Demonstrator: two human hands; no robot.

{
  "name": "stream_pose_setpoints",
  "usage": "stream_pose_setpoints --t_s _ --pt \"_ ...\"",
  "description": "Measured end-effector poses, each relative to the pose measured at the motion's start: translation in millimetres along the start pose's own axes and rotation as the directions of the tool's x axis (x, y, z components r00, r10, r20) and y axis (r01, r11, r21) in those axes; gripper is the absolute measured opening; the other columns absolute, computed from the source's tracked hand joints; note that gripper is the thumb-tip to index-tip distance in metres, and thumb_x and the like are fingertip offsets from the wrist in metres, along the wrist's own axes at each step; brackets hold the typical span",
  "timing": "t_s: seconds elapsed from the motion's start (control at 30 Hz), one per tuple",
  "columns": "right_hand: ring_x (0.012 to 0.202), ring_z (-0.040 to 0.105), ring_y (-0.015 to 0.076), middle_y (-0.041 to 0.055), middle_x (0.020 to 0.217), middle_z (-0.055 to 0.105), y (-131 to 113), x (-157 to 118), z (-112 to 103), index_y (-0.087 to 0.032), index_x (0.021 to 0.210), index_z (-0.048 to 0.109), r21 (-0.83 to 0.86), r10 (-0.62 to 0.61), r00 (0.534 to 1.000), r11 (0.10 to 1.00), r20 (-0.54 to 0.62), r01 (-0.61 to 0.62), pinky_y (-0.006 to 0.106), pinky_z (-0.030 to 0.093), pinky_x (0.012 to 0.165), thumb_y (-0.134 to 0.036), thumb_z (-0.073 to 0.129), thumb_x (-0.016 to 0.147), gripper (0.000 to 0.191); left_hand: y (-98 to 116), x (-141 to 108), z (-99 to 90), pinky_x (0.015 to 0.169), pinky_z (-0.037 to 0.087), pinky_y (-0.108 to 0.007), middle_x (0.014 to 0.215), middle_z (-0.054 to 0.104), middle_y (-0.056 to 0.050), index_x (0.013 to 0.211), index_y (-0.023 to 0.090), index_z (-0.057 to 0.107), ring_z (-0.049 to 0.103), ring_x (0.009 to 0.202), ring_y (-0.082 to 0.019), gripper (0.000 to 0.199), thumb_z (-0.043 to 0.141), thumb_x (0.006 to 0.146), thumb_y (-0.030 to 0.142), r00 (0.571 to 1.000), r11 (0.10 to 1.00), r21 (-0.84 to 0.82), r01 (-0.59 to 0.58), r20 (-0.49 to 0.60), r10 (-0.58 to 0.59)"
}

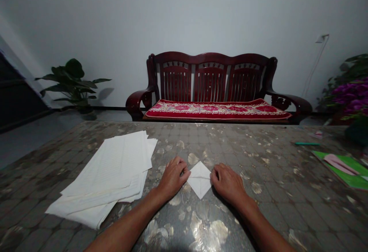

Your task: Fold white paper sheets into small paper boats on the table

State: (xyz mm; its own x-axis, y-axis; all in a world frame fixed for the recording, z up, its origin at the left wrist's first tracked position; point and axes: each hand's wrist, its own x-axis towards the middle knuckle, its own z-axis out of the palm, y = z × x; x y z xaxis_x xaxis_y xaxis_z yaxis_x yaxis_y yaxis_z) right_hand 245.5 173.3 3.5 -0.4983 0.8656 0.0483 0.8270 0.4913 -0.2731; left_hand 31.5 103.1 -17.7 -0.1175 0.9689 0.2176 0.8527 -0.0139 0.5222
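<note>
As the left hand [172, 179] and right hand [227, 183] lay well apart, not gripping, their fingers touched opposite corners of a creased paper diamond [199, 179] on the tabletop [276, 206]. Only that piece looked worked, while a loose stack of paper [106, 171] lay flat to the left

The folded paper [199, 179] is coloured white, and the far seat pad [218, 110] is covered with red and pink flowers.

head view, forward and down
</note>
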Motion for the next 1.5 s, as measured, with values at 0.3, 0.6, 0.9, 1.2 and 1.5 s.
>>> stream_pose_setpoints --t_s 0.3,0.6,0.9,1.2,1.5 --pt "0.081 0.057 0.0167 0.003 0.085 0.064 4.2 -1.4 4.9 -0.019 0.08 0.059 0.018 -0.039 0.998 0.999 -0.046 0.039 0.028 0.026 0.065 -0.024 0.047 0.093 0.018 2.0 2.0 0.1 0.079 0.041 -0.03 0.087 0.06 -0.003 0.071 0.019 0.061 0.058 0.09 -0.021 0.013 0.059 0.084 0.021 1.0 0.996 -0.089 0.025 -0.016 -0.026" --pt "0.084 0.057 0.017 0.0027 0.087 0.065 5.6 -2.1 3.0 -0.02 0.082 0.06 0.047 -0.053 0.998 0.997 -0.045 0.055 0.028 0.027 0.066 -0.027 0.048 0.094 0.018 3.6 2.3 2.1 0.078 0.039 -0.031 0.084 0.059 -0.003 0.066 0.017 0.061 0.058 0.089 -0.021 0.017 0.062 0.082 0.021 0.997 0.996 -0.062 0.069 -0.026 -0.071" --pt "0.082 0.059 0.0174 0.0026 0.086 0.066 7.3 -0.1 5.8 -0.02 0.082 0.059 0.063 -0.055 0.997 0.996 -0.06 0.059 0.028 0.027 0.065 -0.027 0.048 0.094 0.018 2.4 -2.3 2.7 0.082 0.038 -0.033 0.088 0.06 -0.003 0.069 0.017 0.061 0.057 0.093 -0.021 0.016 0.061 0.084 0.019 1.0 0.998 -0.063 0.029 0.001 -0.029" --pt "0.074 0.057 0.0172 0.0031 0.079 0.062 16.7 -10.3 13.3 -0.02 0.077 0.056 -0.006 -0.18 0.961 0.983 -0.21 0.183 0.028 0.03 0.066 -0.028 0.047 0.095 0.021 7.8 21.8 5.7 0.086 0.042 -0.034 0.093 0.058 -0.004 0.078 0.019 0.06 0.057 0.094 -0.021 0.014 0.059 0.091 0.021 0.991 0.991 -0.039 -0.131 -0.035 0.129" --pt "0.077 0.06 0.0165 0.0016 0.083 0.066 16.1 -8.8 6.8 -0.021 0.083 0.057 0.075 -0.143 0.988 0.986 -0.062 0.148 0.027 0.029 0.066 -0.03 0.046 0.096 0.02 10.3 14.1 7.4 0.076 0.043 -0.029 0.084 0.058 -0.002 0.074 0.02 0.059 0.059 0.084 -0.019 0.021 0.053 0.094 0.025 1.0 0.994 -0.103 0.022 0.001 -0.022"
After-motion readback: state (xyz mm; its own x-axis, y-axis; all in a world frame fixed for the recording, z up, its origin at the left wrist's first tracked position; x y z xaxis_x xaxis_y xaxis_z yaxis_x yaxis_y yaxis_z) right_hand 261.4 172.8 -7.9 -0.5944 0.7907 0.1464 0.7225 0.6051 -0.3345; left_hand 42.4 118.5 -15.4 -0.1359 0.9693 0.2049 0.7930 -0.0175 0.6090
